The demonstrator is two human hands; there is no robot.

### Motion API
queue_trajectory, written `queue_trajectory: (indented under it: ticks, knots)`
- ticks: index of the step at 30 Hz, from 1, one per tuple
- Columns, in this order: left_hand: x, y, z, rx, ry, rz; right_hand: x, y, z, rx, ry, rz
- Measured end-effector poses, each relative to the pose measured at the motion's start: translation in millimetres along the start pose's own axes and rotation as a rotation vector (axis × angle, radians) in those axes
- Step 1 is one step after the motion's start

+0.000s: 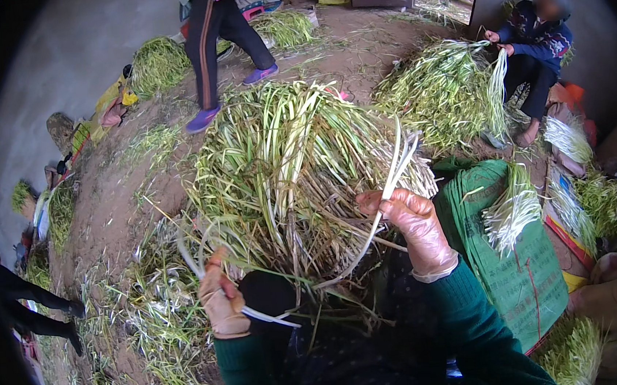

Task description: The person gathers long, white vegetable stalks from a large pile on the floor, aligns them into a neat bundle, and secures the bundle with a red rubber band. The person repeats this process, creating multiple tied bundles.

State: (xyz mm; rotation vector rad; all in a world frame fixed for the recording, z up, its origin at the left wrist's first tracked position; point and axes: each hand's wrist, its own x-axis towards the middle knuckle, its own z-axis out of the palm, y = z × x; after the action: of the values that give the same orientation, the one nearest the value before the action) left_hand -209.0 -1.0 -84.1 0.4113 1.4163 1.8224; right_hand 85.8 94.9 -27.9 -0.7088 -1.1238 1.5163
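My right hand (413,227), in a thin clear glove, grips a few white stalks (394,171) whose ends point up; one pale strand curves down from them. My left hand (222,304), gloved too and a little blurred, is closed on several pale leafy strands (268,315) that stick out above and below it. Between and beyond both hands lies a large heap of long green and yellow leafy stalks (283,156), likely garlic chives or a similar plant, with brownish ends towards my right hand. Loose leaves hang across my dark lap.
At my right, a green woven sack (519,278) bears a bundle of white-ended stalks (511,213). A seated person (535,46) holds strands by another heap (432,99). Someone in dark trousers (208,47) stands beyond my heap. Leaf scraps (171,325) litter the floor at left, near another person's legs (37,304).
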Motion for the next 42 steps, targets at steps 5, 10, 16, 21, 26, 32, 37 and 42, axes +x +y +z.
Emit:
queue_trajectory:
  ticks: [5,10,16,21,26,32,37,42]
  knots:
    - [-30,11,33,-0.024,-0.178,0.229,3,4,21,0.080,-0.036,0.037]
    - [-74,-2,91,0.127,-0.541,-0.183,5,13,48,0.028,-0.040,0.129]
    - [-60,2,73,0.010,-0.464,-0.172,-9,50,49,0.180,-0.331,0.232]
    - [-27,20,46,0.344,-0.391,0.195,-34,70,39,-0.687,-0.731,-0.012]
    - [4,14,19,-0.398,-0.492,-0.001,-44,63,19,-0.653,-0.688,0.006]
    - [52,90,-25,-0.512,-0.252,0.268,-62,59,-11,-0.797,-0.636,0.007]
    - [79,147,-56,-0.702,-0.372,0.236,-70,56,-19,-0.991,-0.616,-0.065]
    - [37,107,0,-0.488,-0.336,0.274,-38,29,19,-1.072,-0.439,-0.558]
